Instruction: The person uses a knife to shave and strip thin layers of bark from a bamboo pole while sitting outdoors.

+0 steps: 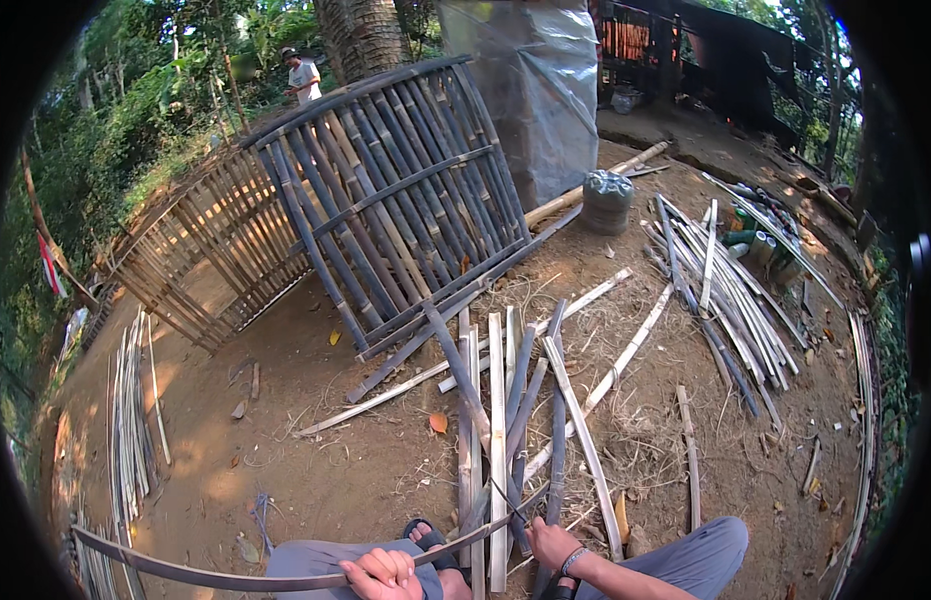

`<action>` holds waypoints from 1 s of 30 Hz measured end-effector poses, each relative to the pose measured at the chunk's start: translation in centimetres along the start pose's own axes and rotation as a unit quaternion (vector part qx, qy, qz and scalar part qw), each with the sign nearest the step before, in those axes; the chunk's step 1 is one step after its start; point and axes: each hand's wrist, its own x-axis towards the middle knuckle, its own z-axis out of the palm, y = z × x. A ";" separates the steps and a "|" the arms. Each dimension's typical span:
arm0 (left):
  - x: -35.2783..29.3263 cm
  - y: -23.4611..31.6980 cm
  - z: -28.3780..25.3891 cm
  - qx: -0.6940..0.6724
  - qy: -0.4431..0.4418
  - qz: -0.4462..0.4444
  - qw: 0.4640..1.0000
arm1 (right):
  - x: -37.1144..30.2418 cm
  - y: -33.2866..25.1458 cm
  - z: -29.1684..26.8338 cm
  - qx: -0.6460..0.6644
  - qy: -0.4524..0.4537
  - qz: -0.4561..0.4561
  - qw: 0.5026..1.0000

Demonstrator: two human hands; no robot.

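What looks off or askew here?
Nothing looks damaged or spilled. The bamboo slats lie crisscrossed on the dirt, not stacked. The long strip gripped by the left hand and right hand bows markedly.

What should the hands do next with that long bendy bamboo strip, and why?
Probably slide the left hand outward along the long bamboo strip. Both hands grip it close together near the knees, the right hand at its right end, while a long bowed stretch runs unsupported to the left above the dirt.
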 end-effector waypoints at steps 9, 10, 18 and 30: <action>-0.2 -1.1 -0.5 0.077 -0.012 0.048 0.996 | 0.7 4.5 2.2 -0.030 0.023 -0.002 0.999; -0.1 -1.0 -0.5 0.075 -0.002 0.043 0.996 | 1.1 4.7 2.0 -0.034 0.033 0.002 0.999; 0.1 -1.7 -0.3 0.054 -0.049 0.038 0.997 | 4.4 13.1 4.9 -0.132 0.066 -0.051 0.988; 6.3 7.5 3.6 0.003 0.000 -0.045 0.999 | 2.3 1.5 -9.5 0.043 0.213 0.011 0.976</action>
